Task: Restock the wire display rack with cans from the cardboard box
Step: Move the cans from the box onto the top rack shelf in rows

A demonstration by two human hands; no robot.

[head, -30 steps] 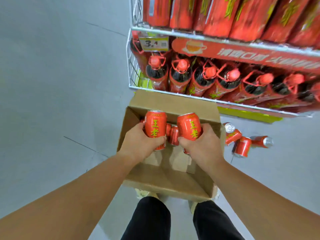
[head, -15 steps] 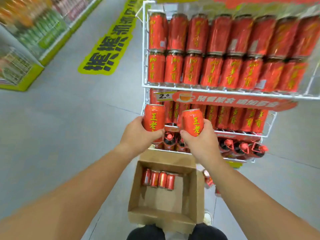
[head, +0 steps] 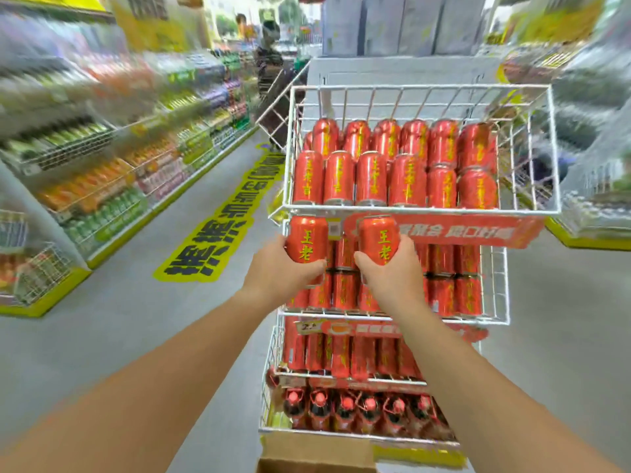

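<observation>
Centre frame, each hand grasps one upright red can: the left hand (head: 280,268) is wrapped round the left can (head: 306,238), the right hand (head: 389,278) round the right can (head: 379,238). Both cans sit just below the front rail of the wire display rack's top basket (head: 444,209). The free room over its stacked cans (head: 372,177) therefore lies up and beyond. The hands are level, the left nearer the basket's left end. The cardboard box (head: 316,454) shows at the bottom edge.
</observation>
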